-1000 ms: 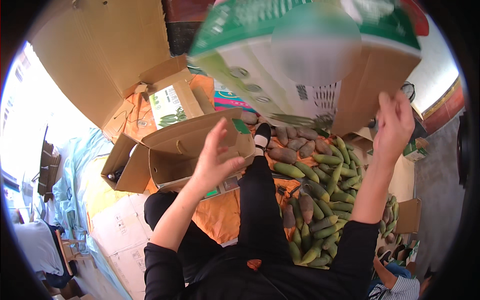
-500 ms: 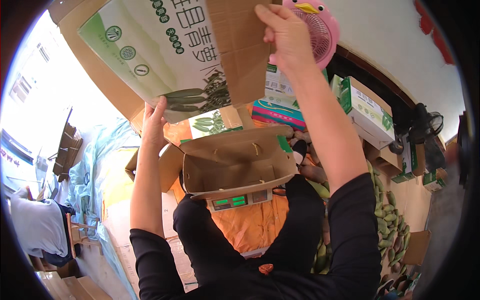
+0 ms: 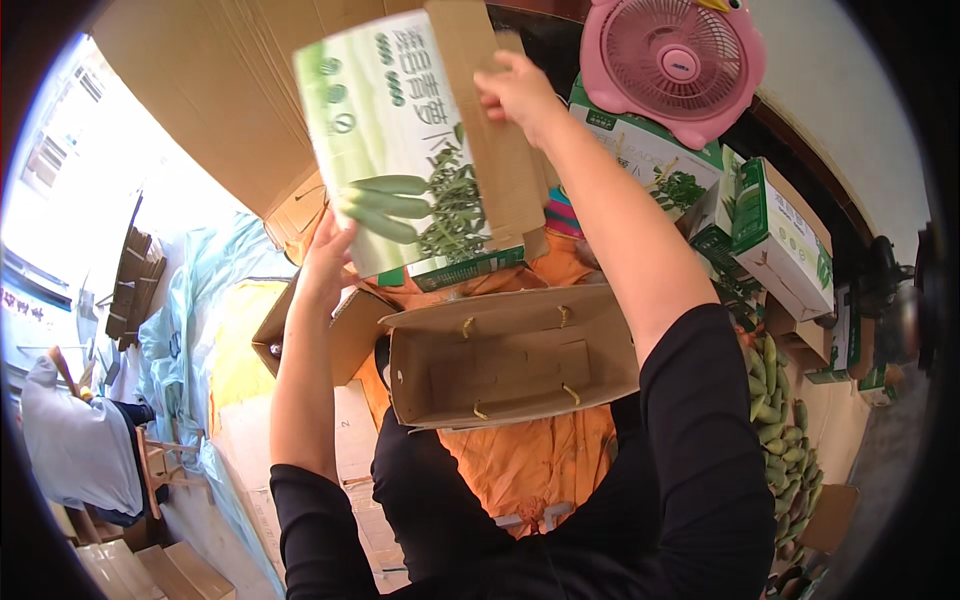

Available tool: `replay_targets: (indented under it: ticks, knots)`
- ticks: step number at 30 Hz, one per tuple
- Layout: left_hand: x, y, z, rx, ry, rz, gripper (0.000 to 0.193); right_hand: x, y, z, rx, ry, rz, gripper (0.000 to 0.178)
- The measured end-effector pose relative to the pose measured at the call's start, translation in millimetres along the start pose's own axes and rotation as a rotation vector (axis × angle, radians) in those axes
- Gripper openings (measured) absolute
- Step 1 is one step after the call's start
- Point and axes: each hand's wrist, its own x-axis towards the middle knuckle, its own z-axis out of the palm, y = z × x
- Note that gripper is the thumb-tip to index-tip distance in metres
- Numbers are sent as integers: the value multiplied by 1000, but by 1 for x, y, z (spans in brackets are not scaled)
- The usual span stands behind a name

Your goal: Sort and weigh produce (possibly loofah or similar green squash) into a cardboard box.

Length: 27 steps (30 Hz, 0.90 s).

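In front of me I hold a flattened cardboard carton (image 3: 395, 130), white and green with printed long green radishes and a plain brown strip at its right. My left hand (image 3: 325, 262) is closed on its lower left corner, with the thumb on the printed side. My right hand (image 3: 525, 100) is closed on the brown strip near the upper right edge. Below it an open-topped brown box (image 3: 510, 370) with yellow cord handles stands between my knees, its inside bare. The box hides the scale under it.
A pink fan (image 3: 680, 65) stands on printed boxes at the far right. More white-green cartons (image 3: 785, 235) and a heap of green radishes (image 3: 785, 440) lie at the right. A big brown carton (image 3: 200, 90) is at the far left. A seated person (image 3: 75, 440) is at the left.
The flattened carton has moved away from me, upright and more squarely facing me. Both hands stay on it. My view has shifted, showing more of the fan and hiding the scale's display.
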Motion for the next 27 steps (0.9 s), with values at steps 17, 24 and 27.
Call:
replay_targets:
  ticks: [17, 24, 27]
  knots:
    - [90, -111, -9, 635, -76, 182, 68, -22, 108, -73, -877, -590, 506, 62]
    - [65, -118, 9, 642, -157, -58, 66, -57, 148, -51, -958, -711, 635, 83]
    - [55, -116, 7, 624, -179, -93, 65, -59, 160, -60, -802, -627, 613, 86]
